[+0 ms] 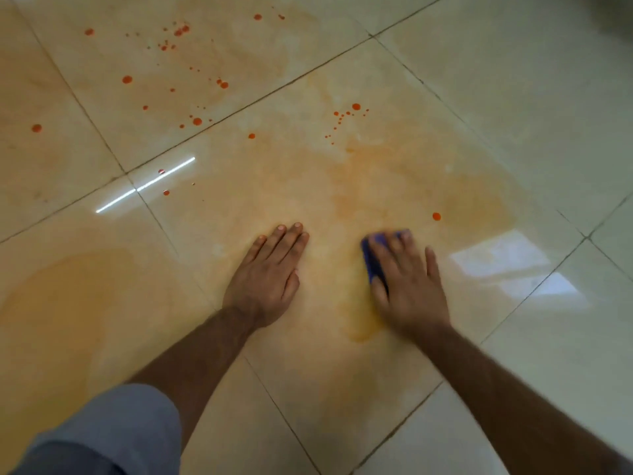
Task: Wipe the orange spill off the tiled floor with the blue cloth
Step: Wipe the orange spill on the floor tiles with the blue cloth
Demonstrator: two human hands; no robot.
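My right hand [409, 286] presses flat on the blue cloth [372, 257], which shows only at the fingertips and along the thumb side; the rest is hidden under the palm. The hand is slightly blurred. An orange smear [383, 186] spreads over the glossy cream tile ahead of the cloth, with a wet orange patch [363, 329] by my right wrist. One orange drop [436, 216] lies just beyond the cloth. My left hand [270, 275] rests flat on the tile, fingers together, holding nothing. Several orange drops [197, 121] dot the far tiles.
A pale orange film [61, 296] covers the tile at the left. My knee in grey cloth [116, 433] sits at the bottom left. The tiles to the right [548, 114] are cream with window glare [500, 255]. Dark grout lines cross the floor.
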